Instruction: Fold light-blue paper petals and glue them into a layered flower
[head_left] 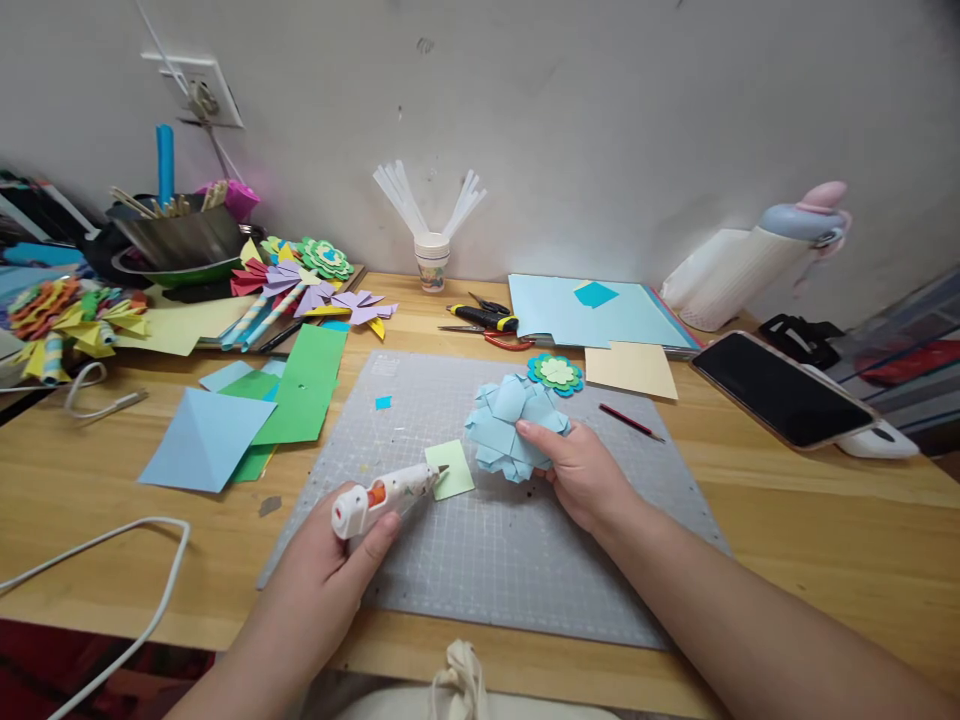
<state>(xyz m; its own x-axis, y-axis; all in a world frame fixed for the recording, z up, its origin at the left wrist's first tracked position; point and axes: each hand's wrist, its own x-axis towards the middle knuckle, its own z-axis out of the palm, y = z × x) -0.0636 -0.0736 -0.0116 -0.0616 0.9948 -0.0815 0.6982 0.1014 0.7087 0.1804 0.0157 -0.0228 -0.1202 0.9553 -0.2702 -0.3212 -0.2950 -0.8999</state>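
Note:
My left hand (337,565) is closed round a small white glue gun (379,495). The gun's nozzle rests at the edge of a pale green paper square (452,470) on the grey cutting mat (495,560). My right hand (581,470) grips a light blue folded paper flower (510,425) from its right side, thumb on top, and holds it just above the mat. A green and cream layered paper flower (556,373) lies just beyond it.
Scissors (487,325), a cup of glue sticks (433,260), blue sheets (600,312) and a cream sheet (630,370) lie behind the mat. Coloured papers (247,410) and paper flowers (300,285) crowd the left. A phone (780,390) and a bottle (757,260) sit right. A white cable (112,590) loops front left.

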